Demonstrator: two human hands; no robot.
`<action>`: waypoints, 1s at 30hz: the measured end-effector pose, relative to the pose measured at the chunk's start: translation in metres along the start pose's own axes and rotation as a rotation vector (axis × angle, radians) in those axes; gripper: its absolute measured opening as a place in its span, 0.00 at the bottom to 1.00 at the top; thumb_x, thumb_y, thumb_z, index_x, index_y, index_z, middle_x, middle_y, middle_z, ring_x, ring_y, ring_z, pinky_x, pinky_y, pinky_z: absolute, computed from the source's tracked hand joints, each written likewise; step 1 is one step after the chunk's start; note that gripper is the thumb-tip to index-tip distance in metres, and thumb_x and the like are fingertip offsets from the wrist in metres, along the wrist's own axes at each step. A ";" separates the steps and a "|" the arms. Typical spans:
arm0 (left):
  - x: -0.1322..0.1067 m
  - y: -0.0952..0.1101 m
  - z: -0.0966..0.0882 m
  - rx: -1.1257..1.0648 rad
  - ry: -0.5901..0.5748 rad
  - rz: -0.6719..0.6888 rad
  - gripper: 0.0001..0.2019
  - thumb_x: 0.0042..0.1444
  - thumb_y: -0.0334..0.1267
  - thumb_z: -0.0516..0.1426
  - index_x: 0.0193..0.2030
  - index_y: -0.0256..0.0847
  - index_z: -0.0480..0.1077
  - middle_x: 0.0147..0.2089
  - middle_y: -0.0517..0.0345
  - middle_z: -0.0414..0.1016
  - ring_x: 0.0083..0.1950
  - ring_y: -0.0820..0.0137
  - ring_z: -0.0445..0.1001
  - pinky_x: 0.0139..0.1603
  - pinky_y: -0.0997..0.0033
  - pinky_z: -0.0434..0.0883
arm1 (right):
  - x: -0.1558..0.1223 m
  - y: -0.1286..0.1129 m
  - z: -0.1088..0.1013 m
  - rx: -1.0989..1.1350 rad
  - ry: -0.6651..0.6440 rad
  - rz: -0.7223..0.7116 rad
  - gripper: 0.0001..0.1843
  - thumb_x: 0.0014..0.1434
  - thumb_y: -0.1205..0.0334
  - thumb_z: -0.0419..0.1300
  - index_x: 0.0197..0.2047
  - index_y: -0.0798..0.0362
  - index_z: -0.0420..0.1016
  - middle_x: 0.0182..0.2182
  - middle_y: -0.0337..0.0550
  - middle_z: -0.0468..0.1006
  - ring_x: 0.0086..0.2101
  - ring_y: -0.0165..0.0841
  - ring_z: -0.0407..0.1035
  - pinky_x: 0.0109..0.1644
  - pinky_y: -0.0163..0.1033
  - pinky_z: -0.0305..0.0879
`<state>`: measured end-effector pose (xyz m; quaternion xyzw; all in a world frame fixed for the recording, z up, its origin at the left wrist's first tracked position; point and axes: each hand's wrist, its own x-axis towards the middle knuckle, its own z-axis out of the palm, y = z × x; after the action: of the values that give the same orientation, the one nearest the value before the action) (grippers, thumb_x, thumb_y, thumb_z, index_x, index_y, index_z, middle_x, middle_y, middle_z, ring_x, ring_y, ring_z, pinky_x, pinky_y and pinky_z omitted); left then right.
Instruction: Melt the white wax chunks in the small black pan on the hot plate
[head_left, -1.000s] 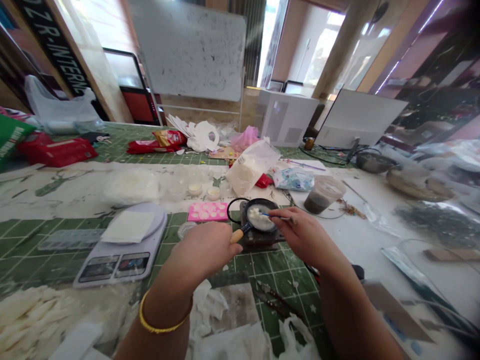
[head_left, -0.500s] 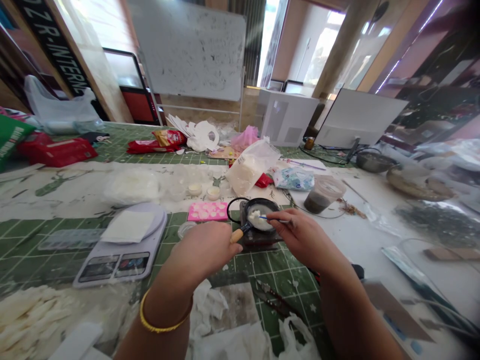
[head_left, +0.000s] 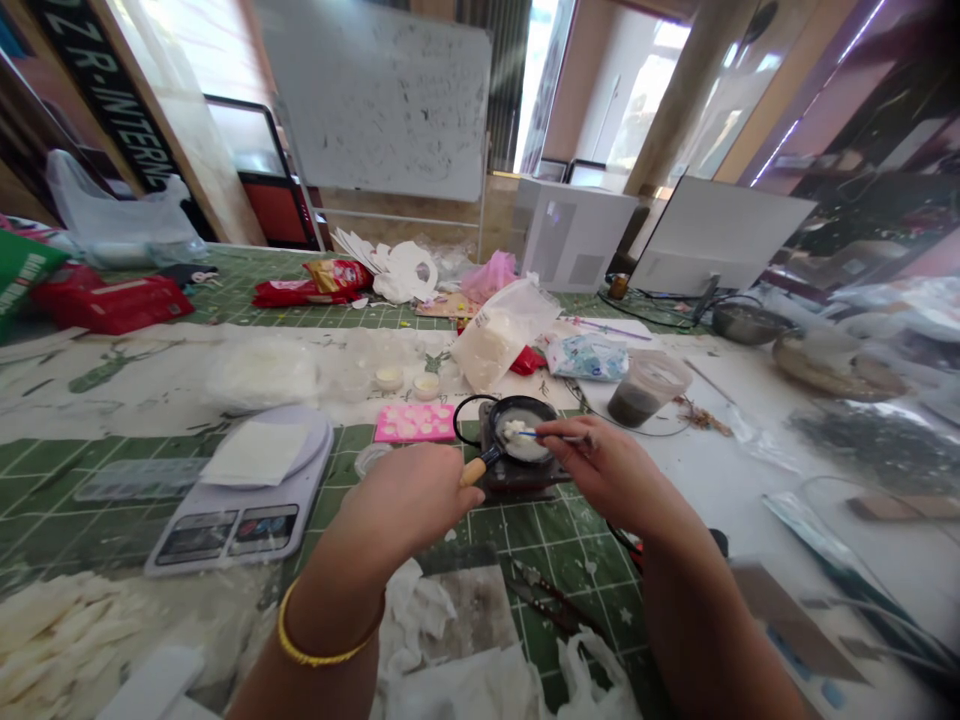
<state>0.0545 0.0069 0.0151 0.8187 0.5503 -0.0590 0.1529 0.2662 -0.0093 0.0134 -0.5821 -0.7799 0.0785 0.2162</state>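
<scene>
My left hand (head_left: 424, 490) is closed around the wooden handle (head_left: 474, 471) of a small black frying pan (head_left: 551, 412). The pan rests on a dark hot plate (head_left: 517, 480). White lumps (head_left: 517, 430) and paler material lie inside it. Between the fingers of my right hand (head_left: 600, 465) is a thin stirring stick (head_left: 546, 436), its bluish tip reaching into the pan by the lumps; its exact kind is hard to make out. Just left of the pan lies a pink mold (head_left: 415, 423) with whitish pieces in its cavities.
A kitchen scale (head_left: 247, 490) bearing white paper stands at left. Behind the pan are a bag of white material (head_left: 491, 345), small cups (head_left: 427, 386) and a tub of dark stuff (head_left: 649, 390). Scissors (head_left: 551, 597) and crumpled tissue (head_left: 416, 615) lie in front.
My right hand has shifted slightly to the right with the stick, and the white lumps in the pan have moved a little. My left hand keeps its place on the handle.
</scene>
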 end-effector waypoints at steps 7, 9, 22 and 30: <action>0.001 -0.001 0.001 0.010 0.030 0.019 0.17 0.50 0.52 0.47 0.27 0.41 0.68 0.28 0.53 0.73 0.27 0.66 0.69 0.25 0.70 0.56 | 0.001 0.002 0.001 -0.002 -0.014 -0.025 0.15 0.58 0.57 0.47 0.43 0.46 0.72 0.38 0.42 0.74 0.39 0.32 0.68 0.44 0.38 0.62; 0.001 -0.001 0.000 0.011 0.014 0.016 0.18 0.50 0.52 0.47 0.27 0.41 0.68 0.28 0.53 0.73 0.27 0.66 0.69 0.25 0.70 0.57 | 0.003 0.004 0.002 -0.008 -0.003 -0.017 0.16 0.58 0.57 0.46 0.45 0.47 0.71 0.38 0.42 0.74 0.40 0.33 0.67 0.45 0.39 0.62; -0.001 0.001 0.000 0.021 0.018 -0.004 0.18 0.50 0.51 0.47 0.27 0.41 0.68 0.27 0.54 0.73 0.26 0.66 0.69 0.24 0.71 0.56 | -0.002 0.002 -0.003 -0.104 0.003 0.008 0.16 0.58 0.58 0.46 0.42 0.50 0.72 0.36 0.45 0.75 0.39 0.35 0.67 0.46 0.42 0.61; 0.000 0.001 0.002 0.029 0.028 0.015 0.19 0.51 0.52 0.46 0.28 0.40 0.69 0.28 0.52 0.73 0.27 0.65 0.69 0.25 0.70 0.58 | -0.001 0.002 -0.002 -0.082 -0.001 -0.016 0.16 0.59 0.58 0.46 0.43 0.50 0.72 0.37 0.44 0.75 0.39 0.34 0.67 0.46 0.41 0.60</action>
<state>0.0556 0.0056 0.0134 0.8258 0.5452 -0.0545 0.1337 0.2694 -0.0103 0.0144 -0.5843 -0.7871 0.0452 0.1925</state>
